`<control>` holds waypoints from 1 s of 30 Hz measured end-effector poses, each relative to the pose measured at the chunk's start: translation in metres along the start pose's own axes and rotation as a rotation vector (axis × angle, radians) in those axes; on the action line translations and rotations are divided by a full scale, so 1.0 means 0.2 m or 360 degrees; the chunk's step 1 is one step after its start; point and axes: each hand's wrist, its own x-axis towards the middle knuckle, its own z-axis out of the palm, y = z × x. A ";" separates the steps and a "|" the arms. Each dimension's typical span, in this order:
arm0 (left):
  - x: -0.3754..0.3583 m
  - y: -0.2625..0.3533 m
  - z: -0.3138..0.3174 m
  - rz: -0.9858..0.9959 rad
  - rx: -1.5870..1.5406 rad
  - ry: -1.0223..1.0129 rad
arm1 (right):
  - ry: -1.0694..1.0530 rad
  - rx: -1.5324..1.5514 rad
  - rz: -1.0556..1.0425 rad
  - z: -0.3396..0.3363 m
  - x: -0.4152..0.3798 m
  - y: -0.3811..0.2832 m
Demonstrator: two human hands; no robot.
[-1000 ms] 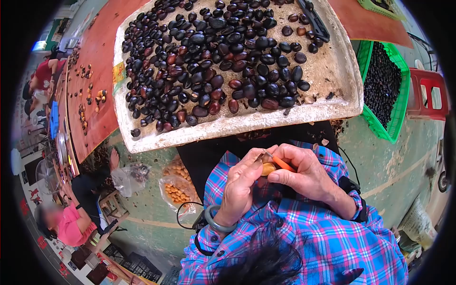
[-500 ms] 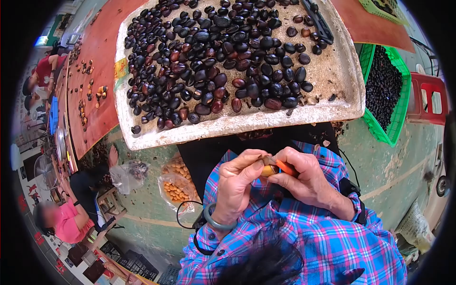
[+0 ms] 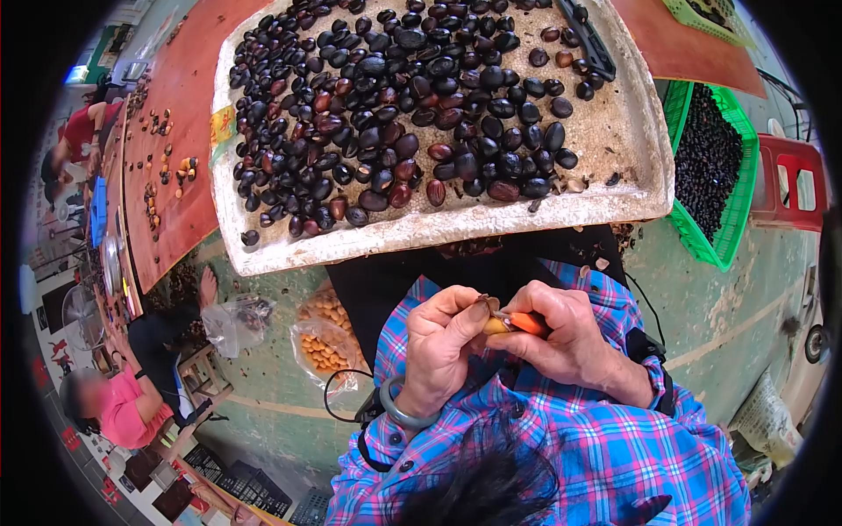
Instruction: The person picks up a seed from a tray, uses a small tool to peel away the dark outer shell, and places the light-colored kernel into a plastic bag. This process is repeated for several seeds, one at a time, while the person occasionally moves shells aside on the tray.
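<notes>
Over my lap, my left hand (image 3: 443, 349) is closed, with a small brown piece of shell (image 3: 488, 302) pinched at its thumb and forefinger. Close beside it, my right hand (image 3: 561, 337) is wrapped round a small tool with an orange handle (image 3: 530, 323). A yellowish nut (image 3: 497, 326) lies between the two hands, touching the tool's front end; which fingers bear it is hard to tell. Just beyond my hands is a white foam tray (image 3: 438, 235), holding a great many dark, glossy nuts (image 3: 373, 136).
A green basket (image 3: 741, 210) of dark nuts stands at the right, near a red stool (image 3: 789, 184). At the left are a red table (image 3: 189, 210), a bag of orange-yellow nuts (image 3: 326, 349) and a person in pink (image 3: 127, 408). A black tool (image 3: 592, 44) lies in the tray.
The orange handle has turned flatter between my hands, and my left hand has shifted slightly down. The shell piece now stands a little apart from the nut.
</notes>
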 end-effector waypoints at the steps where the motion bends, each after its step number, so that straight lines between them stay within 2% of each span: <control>1: 0.00 0.00 -0.01 -0.0061 -0.0021 -0.0004 | -0.0001 0.0002 0.0001 0.00 0.00 0.00; 7: 0.01 -0.01 -0.04 -0.0284 -0.0102 -0.0089 | -0.0084 -0.0027 0.0016 0.00 -0.02 0.00; 14: 0.03 -0.03 -0.08 -0.0392 -0.0151 -0.0163 | -0.0178 -0.0059 0.0027 -0.01 -0.01 0.01; 16: 0.03 -0.04 -0.07 -0.0376 0.0044 -0.0094 | -0.0233 -0.0049 0.0049 -0.01 -0.01 0.01; 17: 0.04 -0.06 -0.07 -0.0376 0.0042 -0.0091 | -0.0269 0.0106 0.0151 -0.01 -0.01 0.00; 18: 0.05 -0.09 -0.07 -0.0155 0.0482 -0.0039 | -0.0303 0.0261 0.0253 -0.01 -0.02 -0.01; 19: 0.07 -0.11 -0.06 0.0072 0.0918 0.0015 | -0.0519 0.0354 0.0023 0.00 -0.02 -0.06; 20: 0.08 -0.12 -0.05 -0.0202 0.0758 -0.0021 | -0.0572 0.0376 0.0013 0.00 -0.01 -0.08; 21: 0.08 -0.10 -0.05 -0.0200 0.0765 -0.0025 | -0.0606 0.0398 -0.0002 -0.01 0.01 -0.10; 23: 0.07 -0.05 -0.06 0.0010 0.0952 -0.0032 | -0.0208 0.0491 0.0169 -0.04 0.03 -0.03; 24: 0.08 -0.05 -0.10 -0.0018 0.1027 -0.0011 | -0.0253 0.0649 0.0370 -0.08 0.02 -0.03; 25: 0.08 -0.06 -0.13 -0.0021 0.1025 -0.0013 | -0.0251 0.0648 0.0374 -0.08 0.02 -0.02; 27: 0.11 -0.06 -0.14 0.0231 0.1430 -0.0087 | -0.0112 0.0638 0.0432 -0.08 0.02 0.01; 28: 0.10 -0.06 -0.11 0.0214 0.1043 -0.0115 | -0.0038 0.0694 0.0534 -0.09 0.03 0.00; 29: 0.08 -0.04 -0.08 0.0099 0.0722 -0.0054 | 0.0028 0.0755 0.0465 -0.08 0.03 0.02; 30: 0.07 -0.02 -0.09 0.0077 0.0442 -0.0158 | -0.0008 0.0756 0.0467 -0.08 0.03 0.03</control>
